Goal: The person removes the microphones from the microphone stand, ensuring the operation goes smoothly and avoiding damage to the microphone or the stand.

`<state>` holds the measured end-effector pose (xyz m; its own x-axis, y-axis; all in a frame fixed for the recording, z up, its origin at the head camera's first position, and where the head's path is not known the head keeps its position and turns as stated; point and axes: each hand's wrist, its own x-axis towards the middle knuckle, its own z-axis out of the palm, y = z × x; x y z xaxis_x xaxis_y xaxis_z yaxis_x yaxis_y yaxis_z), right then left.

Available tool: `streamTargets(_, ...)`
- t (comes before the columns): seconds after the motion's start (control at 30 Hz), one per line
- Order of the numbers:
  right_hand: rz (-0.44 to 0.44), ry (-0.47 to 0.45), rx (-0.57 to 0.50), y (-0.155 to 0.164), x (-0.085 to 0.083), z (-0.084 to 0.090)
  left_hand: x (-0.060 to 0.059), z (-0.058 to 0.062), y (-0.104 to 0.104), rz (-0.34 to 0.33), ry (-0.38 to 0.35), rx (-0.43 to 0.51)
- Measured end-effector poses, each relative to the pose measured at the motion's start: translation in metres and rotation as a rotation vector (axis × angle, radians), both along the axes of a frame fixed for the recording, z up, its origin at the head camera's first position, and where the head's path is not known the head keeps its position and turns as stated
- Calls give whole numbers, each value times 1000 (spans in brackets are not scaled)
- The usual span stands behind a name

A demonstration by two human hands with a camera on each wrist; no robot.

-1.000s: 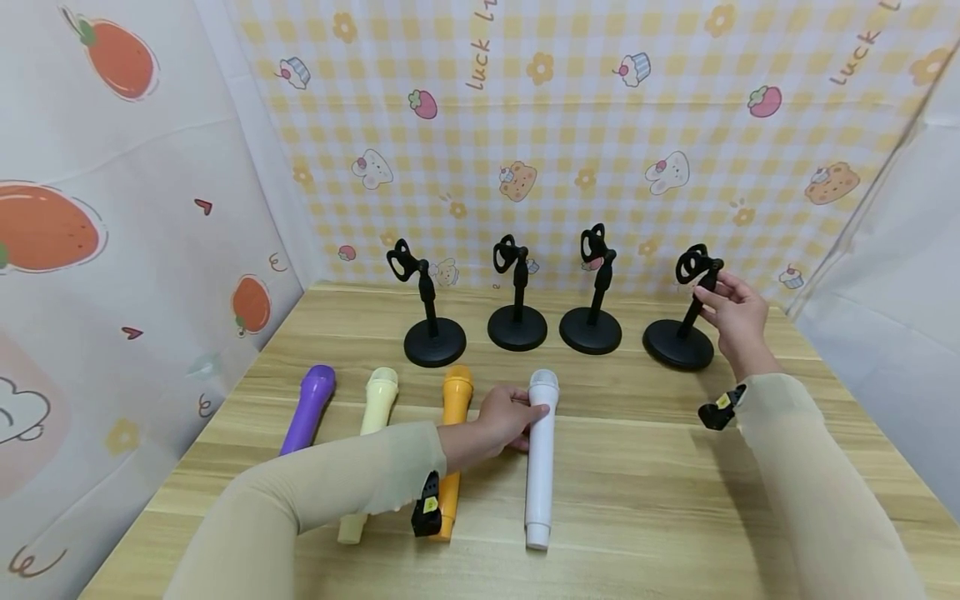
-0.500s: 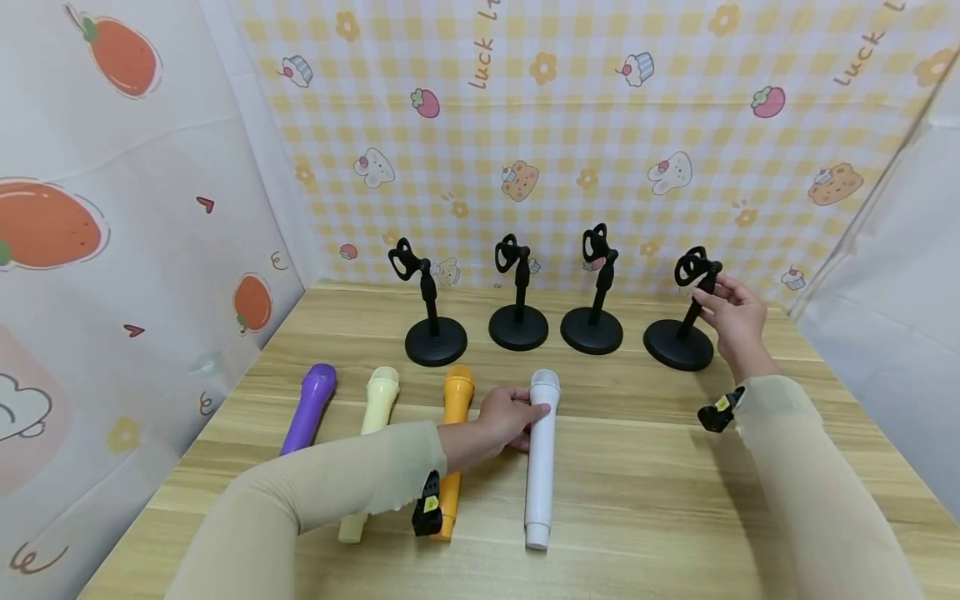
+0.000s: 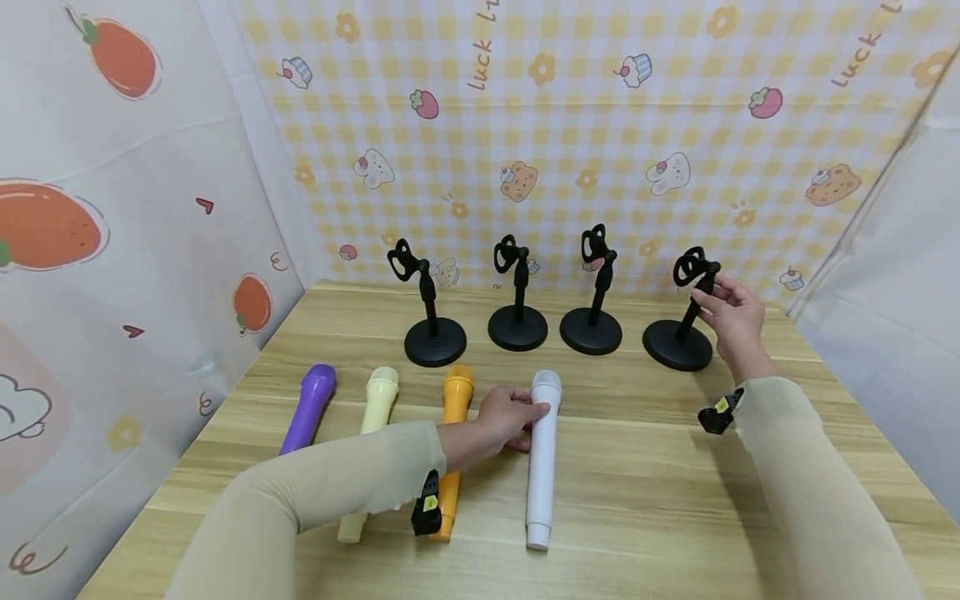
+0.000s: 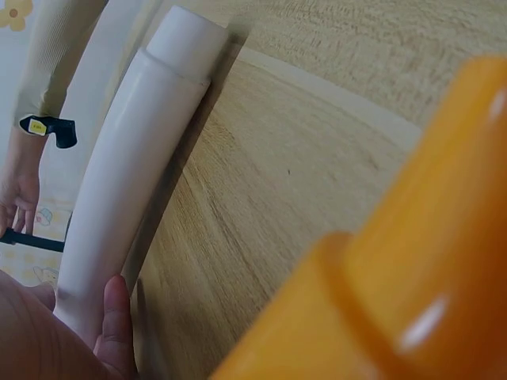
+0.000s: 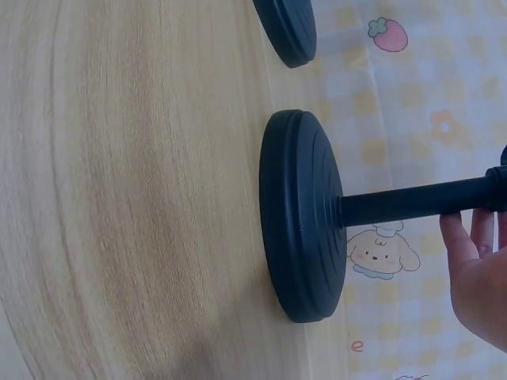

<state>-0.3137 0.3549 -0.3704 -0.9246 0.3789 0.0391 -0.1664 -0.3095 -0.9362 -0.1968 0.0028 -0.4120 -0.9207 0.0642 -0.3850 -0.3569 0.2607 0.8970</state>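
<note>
My left hand (image 3: 508,419) holds a white microphone (image 3: 542,479) near its head end, thumb on top and fingers at its left side. The left wrist view shows the microphone's tail end (image 4: 186,39) close to the tabletop; whether it touches is unclear. At the far right, my right hand (image 3: 735,321) grips the upper pole of a black microphone stand (image 3: 678,346), just under its clip. That stand's round base (image 5: 299,218) appears to rest on the table in the right wrist view. An orange microphone (image 3: 457,404) lies partly under my left wrist.
Three more black stands, the left (image 3: 435,342), second (image 3: 518,328) and third (image 3: 591,331), line the table's back. A pale yellow microphone (image 3: 381,400) and a purple microphone (image 3: 308,408) lie left, partly covered by my left sleeve. Patterned cloth (image 3: 585,125) hangs behind the wooden table (image 3: 637,500).
The white microphone's head end has shifted very slightly to the right. My right hand and its stand have moved a touch to the left; the other things look the same.
</note>
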Motion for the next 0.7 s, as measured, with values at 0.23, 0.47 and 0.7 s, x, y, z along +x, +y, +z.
streamTargets(0.23,-2,7,26,-1,0,-1,0,0,0,6,0,6)
streamTargets(0.47,21,31,-26,-1,2,0,0,1,-1,-1,-4,22)
streamTargets(0.7,22,33,-31,-1,2,0,-1,0,-1,-4,-5,36)
